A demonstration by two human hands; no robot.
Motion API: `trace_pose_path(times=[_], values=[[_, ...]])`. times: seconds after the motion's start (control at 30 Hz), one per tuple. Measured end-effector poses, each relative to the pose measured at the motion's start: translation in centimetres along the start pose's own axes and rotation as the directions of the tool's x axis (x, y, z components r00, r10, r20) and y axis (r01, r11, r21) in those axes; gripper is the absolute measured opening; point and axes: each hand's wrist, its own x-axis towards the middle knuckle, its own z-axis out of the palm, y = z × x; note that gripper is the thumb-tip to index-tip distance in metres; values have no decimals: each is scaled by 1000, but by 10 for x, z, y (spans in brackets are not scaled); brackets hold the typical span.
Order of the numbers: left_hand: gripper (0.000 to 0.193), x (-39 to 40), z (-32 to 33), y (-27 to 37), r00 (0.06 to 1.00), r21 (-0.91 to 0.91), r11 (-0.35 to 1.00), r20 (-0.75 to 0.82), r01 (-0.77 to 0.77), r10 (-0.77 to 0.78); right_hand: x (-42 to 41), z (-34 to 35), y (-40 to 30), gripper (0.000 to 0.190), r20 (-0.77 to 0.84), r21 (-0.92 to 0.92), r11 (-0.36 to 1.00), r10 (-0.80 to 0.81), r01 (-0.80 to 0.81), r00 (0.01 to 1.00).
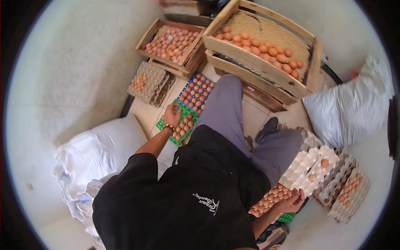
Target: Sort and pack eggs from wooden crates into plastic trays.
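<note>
My left hand [172, 115] is over the green plastic egg tray [179, 142], its fingers bent above the tray's far left part; whether an egg is under them cannot be seen. Brown eggs [182, 125] fill part of that tray. Against its far edge lies a blue plastic tray [188, 82] full of eggs. On the other side, my right hand [295, 200] is palm up with fingers apart, holding no egg, at the near edge of a grey pulp egg tray [290, 175] with a few eggs. Beside that hand, more brown eggs [271, 198] stand in a filled tray.
A wooden crate with many eggs [175, 42] stands at the far left, a larger crate [250, 51] on stacked crates at the far right. Pulp trays [148, 70] stand left, more [350, 190] right. White sacks [106, 140] and a silvery sack [347, 109] flank me.
</note>
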Motion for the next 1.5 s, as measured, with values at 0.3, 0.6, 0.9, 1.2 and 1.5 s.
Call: trace_pose_path(times=[0.3,0.6,0.9,1.2,1.5], values=[[32,3,68,-74,884,-68,885,131,460,-449,3,60,-53,19,242,-138,962,-197,234,950],[51,23,180,-170,628,105,689,333,717,-703,-2,177,-83,14,597,-143,938,-172,315,784],[92,45,238,-192,290,82,316,234,945,-928,-8,397,-20,53,908,-321,940,270,118,320],[116,58,251,-224,240,-84,242,-28,967,-970,-29,472,112,67,929,-98,968,172,231,-326],[110,90,261,-217,71,-46,69,57,997,-996,-154,691,174,69,899,-106,856,299,505,-319]])
